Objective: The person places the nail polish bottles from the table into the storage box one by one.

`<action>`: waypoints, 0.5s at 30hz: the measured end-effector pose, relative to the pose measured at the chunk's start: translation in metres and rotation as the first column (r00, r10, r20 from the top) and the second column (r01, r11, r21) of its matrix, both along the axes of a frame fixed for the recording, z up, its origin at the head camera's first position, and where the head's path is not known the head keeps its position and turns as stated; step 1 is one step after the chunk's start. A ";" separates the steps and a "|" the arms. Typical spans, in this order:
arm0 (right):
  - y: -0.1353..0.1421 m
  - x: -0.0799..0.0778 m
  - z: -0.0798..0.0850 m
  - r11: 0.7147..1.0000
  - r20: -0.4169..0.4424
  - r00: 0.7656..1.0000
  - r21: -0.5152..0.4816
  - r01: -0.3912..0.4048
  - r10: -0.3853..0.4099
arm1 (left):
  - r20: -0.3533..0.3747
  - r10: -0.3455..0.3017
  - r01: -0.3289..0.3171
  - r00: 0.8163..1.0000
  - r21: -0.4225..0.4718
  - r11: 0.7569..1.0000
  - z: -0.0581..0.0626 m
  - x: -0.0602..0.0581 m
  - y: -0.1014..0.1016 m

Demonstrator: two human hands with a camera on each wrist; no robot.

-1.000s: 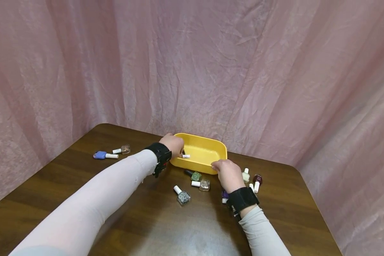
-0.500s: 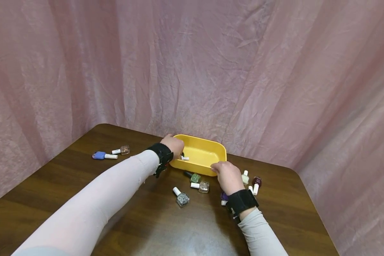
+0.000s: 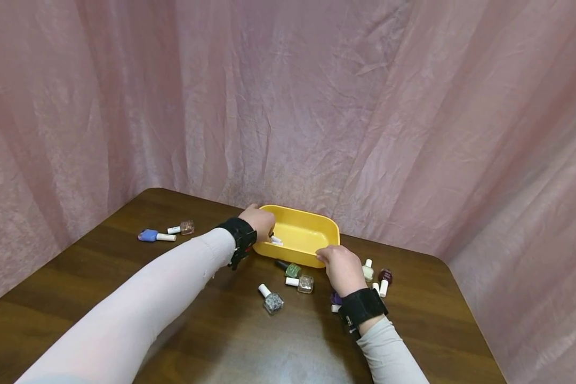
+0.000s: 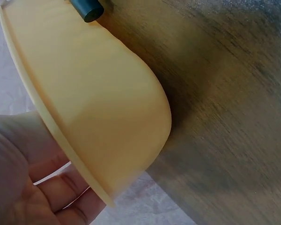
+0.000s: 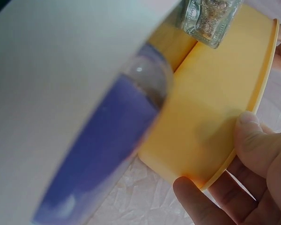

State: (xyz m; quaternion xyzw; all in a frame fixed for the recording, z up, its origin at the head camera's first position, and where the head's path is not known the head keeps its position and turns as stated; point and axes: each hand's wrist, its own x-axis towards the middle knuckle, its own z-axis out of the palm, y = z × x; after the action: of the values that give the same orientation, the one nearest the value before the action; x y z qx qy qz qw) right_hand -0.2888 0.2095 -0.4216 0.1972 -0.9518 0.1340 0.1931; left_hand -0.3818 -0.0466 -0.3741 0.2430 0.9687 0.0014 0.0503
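Observation:
A yellow plastic tub [image 3: 309, 234] stands at the back of the table. My left hand [image 3: 258, 221] reaches over its left end; the left wrist view shows fingers [image 4: 65, 187] beyond the rim, their tips hidden. White caps of nail polish bottles [image 3: 277, 242] lie inside, right beside these fingers; whether they hold a bottle is hidden. At the front right corner my right hand [image 3: 344, 269] pinches the rim, its thumb [image 5: 248, 133] on the outer wall. Just before the tub lie a green nail polish bottle [image 3: 293, 270] and a clear glitter one [image 3: 305, 284].
Nearer lies a grey glitter bottle [image 3: 273, 303]. By the right wrist are a purple bottle [image 3: 336, 299], a pale one [image 3: 367, 271] and a dark red one [image 3: 385, 276]. At far left lie blue [image 3: 149, 235] and copper glitter [image 3: 186, 228] bottles. A pink curtain [image 3: 288, 106] hangs behind.
Beside the left fingers, two white caps now show in the tub where one showed before. Both hands stay at the tub, and the view has tilted slightly.

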 end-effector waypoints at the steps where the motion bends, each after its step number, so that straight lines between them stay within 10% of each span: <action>1: 0.000 0.000 0.000 1.000 0.003 1.000 0.002 0.000 0.000 | -0.006 -0.007 0.007 1.000 0.009 1.000 0.000 0.000 -0.001; 15: 0.003 0.002 0.001 1.000 -0.013 1.000 -0.001 0.003 -0.003 | -0.158 -0.094 0.109 0.983 0.085 0.990 -0.014 -0.005 -0.010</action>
State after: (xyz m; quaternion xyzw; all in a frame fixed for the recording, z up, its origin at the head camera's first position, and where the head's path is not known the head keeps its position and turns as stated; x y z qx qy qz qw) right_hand -0.2863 0.2121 -0.4202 0.1967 -0.9507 0.1330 0.1995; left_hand -0.3872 -0.0569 -0.3878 0.2936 0.9549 0.0253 -0.0357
